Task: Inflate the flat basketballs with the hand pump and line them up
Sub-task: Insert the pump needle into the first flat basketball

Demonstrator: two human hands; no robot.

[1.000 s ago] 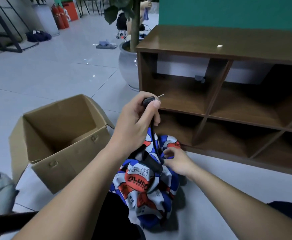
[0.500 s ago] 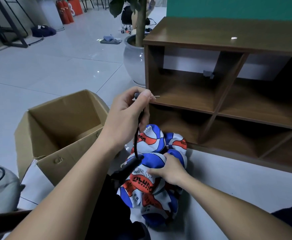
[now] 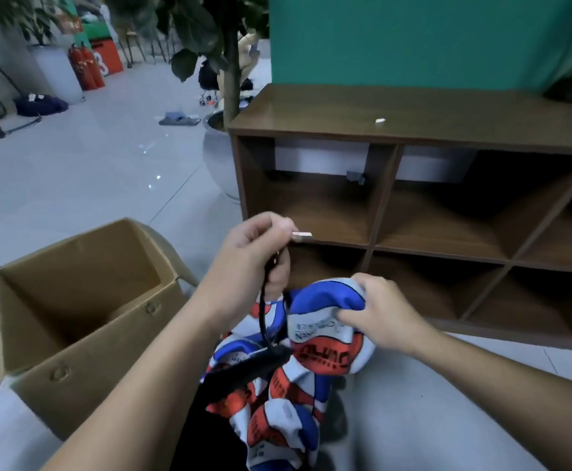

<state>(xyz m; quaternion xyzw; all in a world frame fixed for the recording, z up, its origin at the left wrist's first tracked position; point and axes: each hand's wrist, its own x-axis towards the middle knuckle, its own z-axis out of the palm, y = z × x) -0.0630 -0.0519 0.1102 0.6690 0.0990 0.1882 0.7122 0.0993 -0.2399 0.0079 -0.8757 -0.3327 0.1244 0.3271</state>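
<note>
Shifting up the flat basketball [image 3: 325, 321], my right hand [image 3: 376, 311] grips it; my left hand [image 3: 257, 253] pinches the pump needle [image 3: 302, 234], ready for the valve.

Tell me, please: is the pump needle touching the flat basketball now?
Apart. The head view shows the needle sticking out of the left hand, raised in front of the shelf, clearly above the flat basketball that the right hand grips.
</note>
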